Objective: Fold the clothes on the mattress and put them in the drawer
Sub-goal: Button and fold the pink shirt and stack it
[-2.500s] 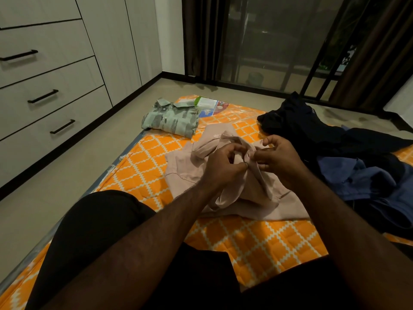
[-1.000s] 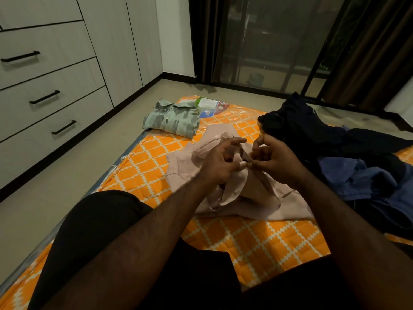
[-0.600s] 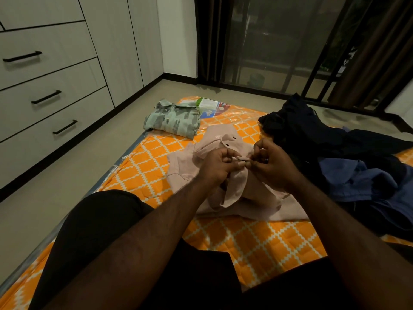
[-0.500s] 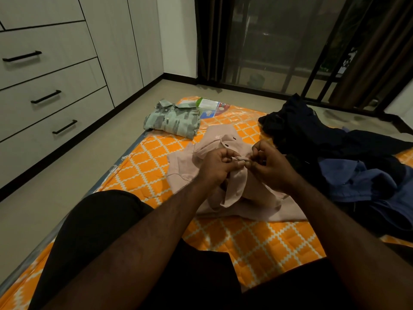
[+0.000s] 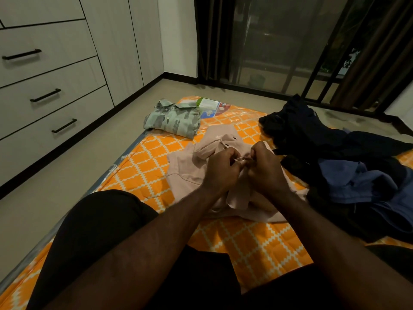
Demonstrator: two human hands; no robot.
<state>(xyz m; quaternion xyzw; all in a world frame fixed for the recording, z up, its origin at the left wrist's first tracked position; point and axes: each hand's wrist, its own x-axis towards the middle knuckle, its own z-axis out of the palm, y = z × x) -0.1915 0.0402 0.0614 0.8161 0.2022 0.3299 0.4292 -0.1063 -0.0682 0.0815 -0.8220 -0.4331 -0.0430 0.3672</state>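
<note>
Head view: pink shirt [image 5: 185,174] lies at mid-mattress [image 5: 145,167], its front lifted. Left grip [image 5: 220,168] and right grip [image 5: 264,168] each pinch its placket, fingertips meeting, probably fastening a button so the front stays aligned for folding. Folded camo shirt [image 5: 173,121] lies at 11 o'clock, toward the drawers [image 5: 55,86]. Unfolded dark pile [image 5: 312,135] lies at 2 o'clock.

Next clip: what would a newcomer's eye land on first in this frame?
The bright orange lattice-patterned mattress grabs the eye, and at its middle the left hand and right hand pinch the pale pink shirt close together. A folded camouflage shirt lies at the far left corner, and an unfolded heap of dark and blue clothes sprawls on the right.
</note>
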